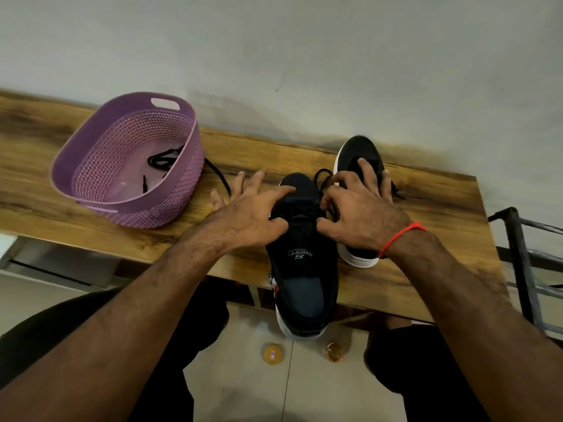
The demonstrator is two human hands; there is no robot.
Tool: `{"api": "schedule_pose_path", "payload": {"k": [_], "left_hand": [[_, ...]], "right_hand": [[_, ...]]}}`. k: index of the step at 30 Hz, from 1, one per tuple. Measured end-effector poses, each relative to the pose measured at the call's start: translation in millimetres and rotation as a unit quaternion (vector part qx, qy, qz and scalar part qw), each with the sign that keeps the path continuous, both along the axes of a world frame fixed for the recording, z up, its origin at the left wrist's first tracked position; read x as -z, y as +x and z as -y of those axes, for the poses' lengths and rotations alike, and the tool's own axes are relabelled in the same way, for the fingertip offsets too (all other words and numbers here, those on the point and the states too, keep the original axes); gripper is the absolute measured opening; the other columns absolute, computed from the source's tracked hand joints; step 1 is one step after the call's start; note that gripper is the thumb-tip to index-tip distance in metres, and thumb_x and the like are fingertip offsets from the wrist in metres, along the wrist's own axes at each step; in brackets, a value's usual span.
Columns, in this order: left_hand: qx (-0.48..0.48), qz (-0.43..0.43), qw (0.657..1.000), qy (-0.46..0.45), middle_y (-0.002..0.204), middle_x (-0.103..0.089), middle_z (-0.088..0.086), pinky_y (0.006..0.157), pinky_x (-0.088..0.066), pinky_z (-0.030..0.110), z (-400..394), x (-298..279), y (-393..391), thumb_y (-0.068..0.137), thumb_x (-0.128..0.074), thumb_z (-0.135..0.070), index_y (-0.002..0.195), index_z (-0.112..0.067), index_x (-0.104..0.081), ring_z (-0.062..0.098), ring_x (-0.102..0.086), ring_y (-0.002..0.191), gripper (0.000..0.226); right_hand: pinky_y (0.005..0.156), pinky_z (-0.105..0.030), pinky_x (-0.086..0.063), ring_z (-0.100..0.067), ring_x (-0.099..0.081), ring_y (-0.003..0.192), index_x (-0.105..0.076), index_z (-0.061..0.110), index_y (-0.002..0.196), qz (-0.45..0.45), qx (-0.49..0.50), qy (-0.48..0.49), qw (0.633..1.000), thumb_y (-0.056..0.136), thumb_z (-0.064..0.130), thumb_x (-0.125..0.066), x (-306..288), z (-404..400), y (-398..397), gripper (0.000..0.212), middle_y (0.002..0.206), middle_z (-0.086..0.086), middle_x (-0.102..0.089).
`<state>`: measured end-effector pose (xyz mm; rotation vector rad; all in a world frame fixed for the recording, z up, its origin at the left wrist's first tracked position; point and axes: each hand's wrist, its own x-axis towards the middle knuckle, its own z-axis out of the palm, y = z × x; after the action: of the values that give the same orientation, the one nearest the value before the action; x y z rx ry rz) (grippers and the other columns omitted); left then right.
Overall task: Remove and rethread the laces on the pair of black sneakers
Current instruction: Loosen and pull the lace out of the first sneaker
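A black sneaker (304, 269) with a white sole lies toe-away on the wooden table (91, 208), its heel hanging over the front edge. My left hand (249, 214) pinches the left side of its lace area with thumb and forefinger, the other fingers spread. My right hand (359, 208) pinches the black lace (323, 175) at the sneaker's right side. The second black sneaker (359, 150) lies behind and partly under my right hand. Another black lace (161, 159) sits in the purple basket (170, 208) and trails over its rim onto the table.
The table backs onto a pale wall. A dark metal rack (524, 254) stands at the right. Two small round yellowish objects (272, 354) lie on the tiled floor between my knees.
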<state>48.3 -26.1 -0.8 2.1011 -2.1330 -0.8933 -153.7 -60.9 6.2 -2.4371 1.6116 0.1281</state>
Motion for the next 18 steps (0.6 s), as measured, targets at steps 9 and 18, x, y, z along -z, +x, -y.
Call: {"api": "schedule_pose_path", "payload": {"k": [9, 18], "left_hand": [[0.014, 0.043, 0.983, -0.179, 0.166, -0.015, -0.007, 0.112, -0.017, 0.069, -15.9, 16.8, -37.6, 0.095, -0.059, -0.037, 0.127, -0.046, -0.059, 0.027, -0.005, 0.152, 0.033], [-0.125, -0.098, 0.970, -0.185, 0.149, -0.045, -0.016, 0.109, -0.031, 0.053, -10.7, 25.1, -40.0, 0.091, -0.061, -0.048, 0.100, -0.049, -0.068, 0.019, -0.035, 0.138, 0.011]], "right_hand": [[0.113, -0.066, 0.016, -0.032, 0.019, 0.150, -0.043, 0.042, 0.136, 0.009, -0.038, 0.055, 0.998, 0.086, 0.053, -0.055, -4.5, 2.6, -7.8, 0.052, 0.161, 0.007, -0.019], [0.113, -0.065, 0.017, -0.031, 0.021, 0.150, -0.036, 0.040, 0.141, 0.022, -0.046, 0.076, 0.996, 0.085, 0.050, -0.057, -3.8, 2.1, -10.2, 0.061, 0.163, 0.004, -0.015]]}}
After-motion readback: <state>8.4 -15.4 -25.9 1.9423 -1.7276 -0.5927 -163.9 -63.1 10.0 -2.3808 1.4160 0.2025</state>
